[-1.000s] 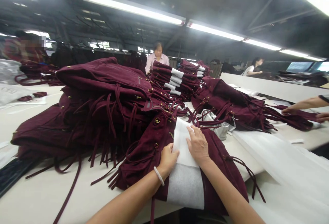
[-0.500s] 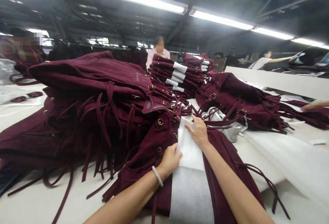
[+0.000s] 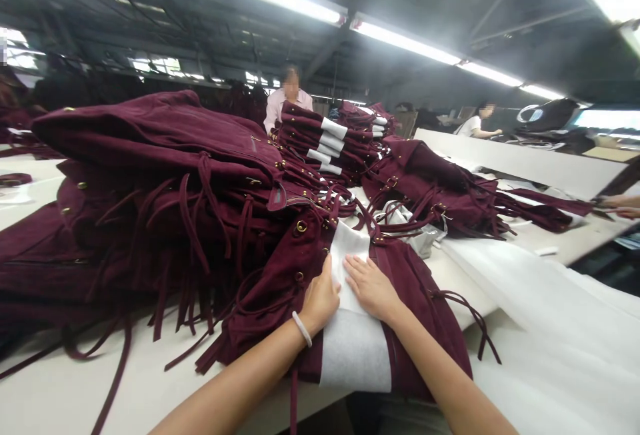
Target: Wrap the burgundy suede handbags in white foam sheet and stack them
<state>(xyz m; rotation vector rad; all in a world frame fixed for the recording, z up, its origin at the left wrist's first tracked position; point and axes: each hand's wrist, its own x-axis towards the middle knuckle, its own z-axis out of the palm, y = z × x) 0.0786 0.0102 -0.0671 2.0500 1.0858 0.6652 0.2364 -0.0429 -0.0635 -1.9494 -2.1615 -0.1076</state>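
Observation:
A burgundy suede-like bag (image 3: 417,295) with brass eyelets, thin straps and fringe lies before me on the table. Down its middle runs a white sheet (image 3: 355,348), paper or thin non-woven cloth, folded double at the top. My right hand (image 3: 373,288) rests on the folded part, fingers stretched out and flat. At the sheet's left edge is my left hand (image 3: 320,298), its thumb on the white material and its index finger along the edge; the other fingers are mostly hidden. That hand appears closed on the sheet's edge.
Similar bags are heaped at left (image 3: 150,155). Beyond stands a stack of folded bags (image 3: 300,132) with white wraps, a person (image 3: 287,105) behind it. More bags (image 3: 425,182) lie at right, near white sheets (image 3: 545,302). Another person's hands (image 3: 623,205) show at the right edge.
My right hand has slid down from the sheet's top edge and now lies flat on it. The left hand stays at the left edge, turned more upward. The view has shifted slightly right.

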